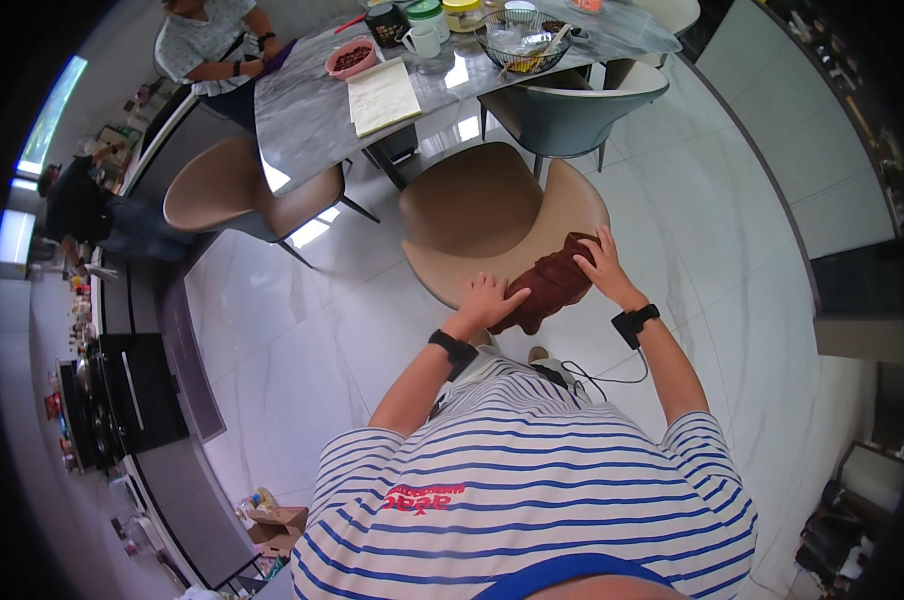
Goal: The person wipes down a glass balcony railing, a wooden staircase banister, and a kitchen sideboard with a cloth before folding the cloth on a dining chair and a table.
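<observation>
A dark red cloth (548,289) lies bunched over the top of a tan chair's backrest (575,199). My left hand (491,301) rests on the cloth's left end, its thumb stretched over the fabric. At the cloth's upper right end is my right hand (604,264), fingers spread over its edge. Both hands touch the cloth; whether the fingers pinch it cannot be told. Black bands circle both wrists, and a cable runs from the right one. What lies under the cloth is hidden.
Beyond the chair stands a grey marble table (302,112) with a notepad (383,96), a pink bowl (352,58), a white mug (422,42), jars and a black wire basket (523,41). More chairs flank it. One person stands at its far left, another by the counter. A cardboard box (279,530) sits lower left.
</observation>
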Motion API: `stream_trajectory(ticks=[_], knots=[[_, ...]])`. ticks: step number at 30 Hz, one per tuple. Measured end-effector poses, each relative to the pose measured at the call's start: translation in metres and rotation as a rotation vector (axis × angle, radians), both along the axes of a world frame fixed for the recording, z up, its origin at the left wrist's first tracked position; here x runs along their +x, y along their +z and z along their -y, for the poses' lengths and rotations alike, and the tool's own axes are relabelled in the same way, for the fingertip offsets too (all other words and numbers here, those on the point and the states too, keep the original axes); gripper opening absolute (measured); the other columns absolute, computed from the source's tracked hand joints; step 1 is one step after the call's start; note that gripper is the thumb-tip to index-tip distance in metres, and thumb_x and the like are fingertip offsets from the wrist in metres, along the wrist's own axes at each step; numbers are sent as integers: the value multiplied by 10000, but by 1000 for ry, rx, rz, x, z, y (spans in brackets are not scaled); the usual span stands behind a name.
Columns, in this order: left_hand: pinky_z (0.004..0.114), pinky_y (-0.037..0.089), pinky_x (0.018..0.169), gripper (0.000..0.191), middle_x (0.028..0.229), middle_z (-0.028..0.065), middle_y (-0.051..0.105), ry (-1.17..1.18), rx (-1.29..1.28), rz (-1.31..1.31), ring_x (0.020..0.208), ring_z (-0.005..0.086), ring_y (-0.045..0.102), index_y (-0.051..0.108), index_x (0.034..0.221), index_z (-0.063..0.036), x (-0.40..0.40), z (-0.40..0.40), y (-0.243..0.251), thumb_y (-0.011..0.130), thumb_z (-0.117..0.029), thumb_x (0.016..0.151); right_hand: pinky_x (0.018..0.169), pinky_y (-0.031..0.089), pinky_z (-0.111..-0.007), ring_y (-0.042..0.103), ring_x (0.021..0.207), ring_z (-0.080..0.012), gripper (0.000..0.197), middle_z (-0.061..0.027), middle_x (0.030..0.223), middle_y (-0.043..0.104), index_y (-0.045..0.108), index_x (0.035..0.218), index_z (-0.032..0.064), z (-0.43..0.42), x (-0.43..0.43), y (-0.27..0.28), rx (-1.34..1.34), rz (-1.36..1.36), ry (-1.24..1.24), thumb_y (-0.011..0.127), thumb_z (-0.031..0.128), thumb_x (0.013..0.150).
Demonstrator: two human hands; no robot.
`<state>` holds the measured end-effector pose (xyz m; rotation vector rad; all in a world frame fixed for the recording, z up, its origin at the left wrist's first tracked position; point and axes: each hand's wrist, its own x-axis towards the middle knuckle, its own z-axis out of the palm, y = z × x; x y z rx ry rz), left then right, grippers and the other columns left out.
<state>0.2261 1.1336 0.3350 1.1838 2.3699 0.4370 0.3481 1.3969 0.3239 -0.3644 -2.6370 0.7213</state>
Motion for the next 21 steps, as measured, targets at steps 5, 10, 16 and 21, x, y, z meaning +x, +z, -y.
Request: stream_trajectory(ticks=[5, 10, 16, 21], knots=[[402, 481, 910, 339, 1075, 182, 663, -132, 550, 124, 1038, 395, 601, 615, 1173, -31, 25, -17, 7, 533, -299, 981, 1119, 310, -465, 511, 1211, -395, 269, -148, 1186, 639, 618, 1150, 63, 6, 6, 25, 138, 146, -24, 628, 201, 919], [281, 492, 857, 364, 1090, 137, 697, 148, 514, 890, 1006, 159, 638, 592, 1280, -11, 12, -2, 27, 606, -189, 963, 959, 466, -377, 648, 1011, -314, 253, -126, 1035, 702, 634, 1145, 47, -12, 10, 90, -284, -27, -142, 616, 175, 927], [290, 469, 912, 314, 1128, 77, 692, 324, 713, 589, 1052, 159, 607, 616, 1250, -18, -28, -2, 47, 593, -103, 948, 962, 464, -364, 587, 1164, -331, 445, -169, 1253, 622, 556, 1305, 78, -29, -29, 127, -260, -40, -78, 649, 262, 910], [460, 399, 1041, 493, 1321, 164, 583, 160, 569, -318, 1216, 413, 500, 548, 1315, -56, -18, -2, -7, 685, -162, 853, 1147, 180, -600, 255, 1415, -457, 943, -184, 1565, 280, 170, 1557, 199, -2, -7, 75, 126, 564, 124, 636, 584, 833]])
